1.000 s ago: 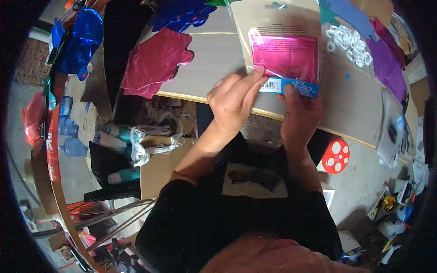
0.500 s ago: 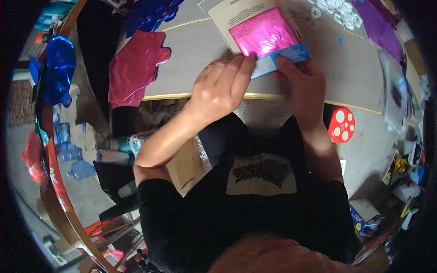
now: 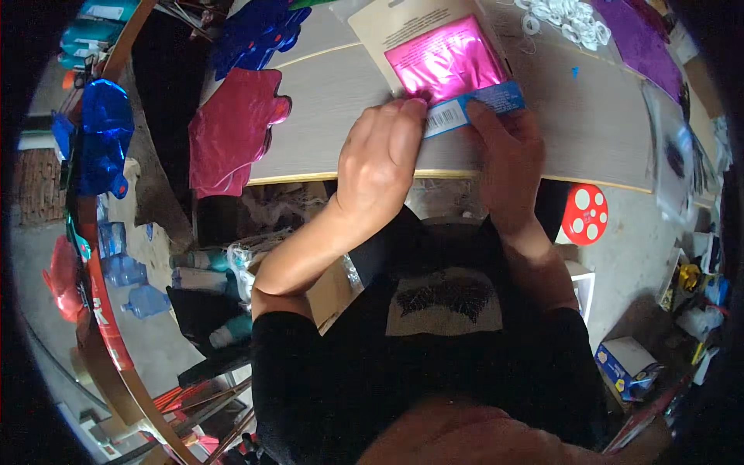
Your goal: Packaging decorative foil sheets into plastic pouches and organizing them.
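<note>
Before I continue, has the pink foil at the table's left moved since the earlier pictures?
No. Against the table's front edge, no shift shows: the pink foil still lies at its left end; the whole view has shifted instead.

We count two hands [image 3: 377, 153] and one packet [image 3: 449, 63] near the front edge of the surface [image 3: 325, 108], one pink foil pile [image 3: 231, 132] and one blue foil pile [image 3: 252, 39] leftward, white rings [image 3: 562, 22] too many to count, one red stool [image 3: 585, 215], at least three blue jugs [image 3: 146, 301].
</note>
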### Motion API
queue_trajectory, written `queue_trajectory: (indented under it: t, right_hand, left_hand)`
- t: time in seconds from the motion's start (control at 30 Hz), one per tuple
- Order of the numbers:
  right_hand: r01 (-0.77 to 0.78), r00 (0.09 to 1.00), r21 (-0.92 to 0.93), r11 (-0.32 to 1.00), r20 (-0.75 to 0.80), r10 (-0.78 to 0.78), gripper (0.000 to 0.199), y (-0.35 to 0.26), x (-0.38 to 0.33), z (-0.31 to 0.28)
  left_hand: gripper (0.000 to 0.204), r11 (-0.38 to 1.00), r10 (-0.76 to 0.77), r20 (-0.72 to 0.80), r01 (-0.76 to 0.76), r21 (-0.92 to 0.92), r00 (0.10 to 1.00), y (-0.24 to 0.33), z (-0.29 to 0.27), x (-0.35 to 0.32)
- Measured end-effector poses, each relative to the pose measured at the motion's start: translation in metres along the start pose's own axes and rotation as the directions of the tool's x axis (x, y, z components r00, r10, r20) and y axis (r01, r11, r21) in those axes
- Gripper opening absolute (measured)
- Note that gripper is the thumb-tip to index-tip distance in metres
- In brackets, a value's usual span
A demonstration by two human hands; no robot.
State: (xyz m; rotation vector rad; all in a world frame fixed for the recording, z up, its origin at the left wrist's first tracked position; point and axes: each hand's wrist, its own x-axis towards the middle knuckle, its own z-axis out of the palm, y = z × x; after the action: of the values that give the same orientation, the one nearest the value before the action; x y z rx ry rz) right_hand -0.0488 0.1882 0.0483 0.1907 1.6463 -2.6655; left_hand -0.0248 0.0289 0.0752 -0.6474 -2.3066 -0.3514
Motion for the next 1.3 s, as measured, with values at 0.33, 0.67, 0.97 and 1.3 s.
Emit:
queue_trajectory:
  t: [0.33, 0.67, 0.97, 1.3]
  right_hand:
    - [-0.061, 0.996, 0.182, 0.981, 0.080, 0.047, 0.013, 0.000, 0.001, -0.002]
    - [-0.088, 0.989, 0.209, 0.974, 0.137, 0.060, 0.016, -0.008, 0.005, -0.003]
    - [-0.060, 0.984, 0.216, 0.975, 0.175, 0.021, 0.016, -0.006, 0.003, -0.009]
    - [-0.024, 0.979, 0.171, 0.985, 0.205, -0.012, 0.018, -0.009, -0.002, -0.013]
  left_hand:
    - [0.028, 0.988, -0.088, 0.029, 0.091, -0.127, 0.996, 0.014, -0.003, 0.000]
    - [0.027, 1.000, -0.008, -0.003, 0.008, -0.010, 1.000, 0.021, -0.005, 0.043]
    - [0.026, 0.999, -0.048, 0.030, 0.048, 0.002, 0.998, 0.039, -0.013, 0.059]
    - [0.011, 0.996, 0.065, -0.094, -0.059, 0.071, 0.993, 0.047, -0.001, 0.057]
